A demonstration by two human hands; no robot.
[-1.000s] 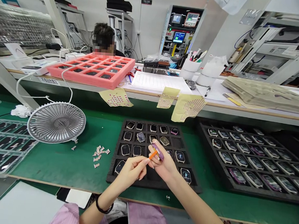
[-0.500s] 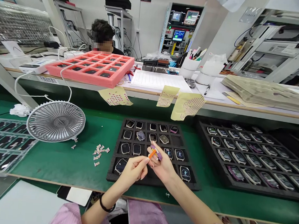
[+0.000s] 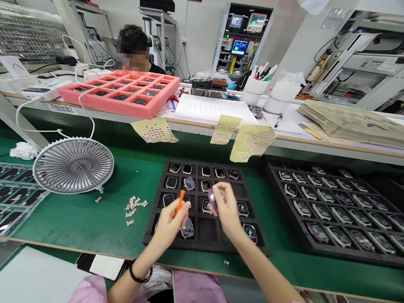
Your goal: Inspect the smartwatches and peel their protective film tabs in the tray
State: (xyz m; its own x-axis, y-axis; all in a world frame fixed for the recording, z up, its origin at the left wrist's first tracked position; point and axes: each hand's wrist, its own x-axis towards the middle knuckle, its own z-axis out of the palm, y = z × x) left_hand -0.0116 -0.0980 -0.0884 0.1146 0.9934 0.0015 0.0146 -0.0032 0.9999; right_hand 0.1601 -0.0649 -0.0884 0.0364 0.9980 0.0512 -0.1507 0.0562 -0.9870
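A black foam tray (image 3: 263,249) with square compartments lies on the green bench in front of me, most of its pockets filled with smartwatch bodies. My left hand (image 3: 170,221) is closed around a slim orange stick (image 3: 180,201), its end pointing up over the tray. Above the tray's middle, my right hand (image 3: 226,207) pinches a purple watch case (image 3: 212,200) on edge between thumb and fingers. Just beside my left hand, a watch (image 3: 188,228) rests in a front pocket. My hands cover several pockets.
Small pale scraps (image 3: 133,207) lie left of the tray, near a grey fan (image 3: 77,165). A clear tray (image 3: 6,196) of dark parts stands far left. Another black foam tray (image 3: 296,240) of watches sits right. A shelf holds a red foam tray (image 3: 152,108); a person (image 3: 135,43) sits behind.
My hands have moved apart. The orange stick has swung away from the purple watch case to the left, and the case has turned in my right hand.
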